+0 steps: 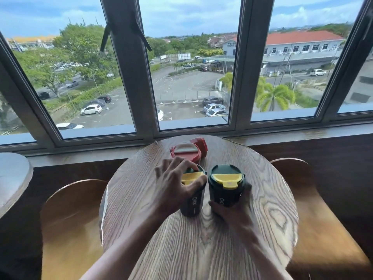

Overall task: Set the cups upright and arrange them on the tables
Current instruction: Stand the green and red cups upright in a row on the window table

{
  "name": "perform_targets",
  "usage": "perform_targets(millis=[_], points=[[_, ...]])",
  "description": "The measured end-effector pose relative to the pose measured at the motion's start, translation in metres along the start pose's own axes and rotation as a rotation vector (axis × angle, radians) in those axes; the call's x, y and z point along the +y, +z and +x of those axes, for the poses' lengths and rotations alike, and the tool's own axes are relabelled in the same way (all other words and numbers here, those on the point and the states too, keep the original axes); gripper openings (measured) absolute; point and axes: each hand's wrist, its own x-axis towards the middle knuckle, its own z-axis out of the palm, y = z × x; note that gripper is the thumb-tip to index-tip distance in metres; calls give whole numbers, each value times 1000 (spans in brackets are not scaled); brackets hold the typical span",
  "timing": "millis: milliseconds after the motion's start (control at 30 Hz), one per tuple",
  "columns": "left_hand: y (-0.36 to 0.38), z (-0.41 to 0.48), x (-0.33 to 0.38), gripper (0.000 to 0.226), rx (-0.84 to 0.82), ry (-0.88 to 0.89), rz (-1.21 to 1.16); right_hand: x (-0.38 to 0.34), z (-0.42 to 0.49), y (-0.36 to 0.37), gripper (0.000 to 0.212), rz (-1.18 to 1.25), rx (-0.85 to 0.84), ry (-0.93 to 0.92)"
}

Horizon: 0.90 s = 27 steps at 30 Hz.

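Two dark green cups with yellow lid flaps stand upright side by side in the middle of the round wooden table. My left hand wraps the left green cup from its top and left side, fingers over the lid. My right hand holds the right green cup low on its body from the near side. A red cup with a pale lid flap lies on its side at the far edge of the table, touched by neither hand.
Two curved wooden chair backs flank the table. Another round table's edge shows at the left. A window sill and dark window frames run just behind the table.
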Motion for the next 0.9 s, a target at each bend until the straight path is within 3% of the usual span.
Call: perform_targets(millis=[200, 300, 433, 600, 767, 900], points=[[1, 0, 0, 40, -1, -10, -22, -1, -2, -2, 91, 76, -68, -59], [2, 0, 1, 39, 11, -12, -29, -5, -3, -15, 88, 93, -185, -65], [-2, 2, -2, 48, -7, -89, -160, -15, -7, -43, 100, 225, -244, -86], [-7, 31, -9, 24, 103, -250, -300, -18, 33, -51, 56, 314, -115, -20], [-7, 56, -11, 19, 32, -301, -223, -23, 125, -22, 35, 138, -296, 104], [-6, 60, -8, 20, -54, -311, -43, -36, 191, 19, 65, 45, -539, 162]])
